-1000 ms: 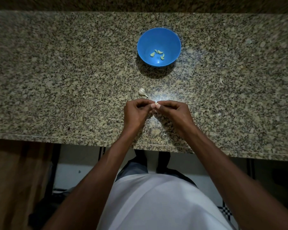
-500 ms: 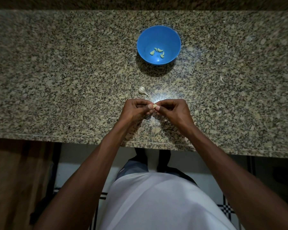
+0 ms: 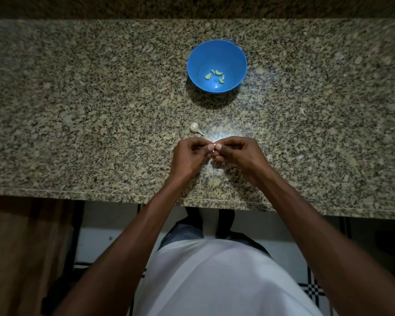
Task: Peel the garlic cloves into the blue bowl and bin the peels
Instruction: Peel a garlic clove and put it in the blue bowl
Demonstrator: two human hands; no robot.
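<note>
From the head view, both hands meet over the near part of the speckled granite counter [image 3: 78, 110]. The left hand [image 3: 187, 159] and the right hand [image 3: 242, 156] have their fingers curled inward, thumbs and fingertips drawn together around a small garlic clove [image 3: 212, 147], of which only a pale sliver shows between the nails (too small to tell how much skin is still on it). Each hand pinches one end of that clove, just above the counter surface.

Just beyond the left hand's knuckles, an unpeeled clove [image 3: 195, 128] with a curled tail lies on the counter. Farther away, well apart from the hands, stands the blue bowl [image 3: 196, 65], upright, with four peeled cloves [image 3: 216, 75] resting loosely together near its bottom.

A few pale flecks [image 3: 211, 166] lie on the counter beneath the hands.
</note>
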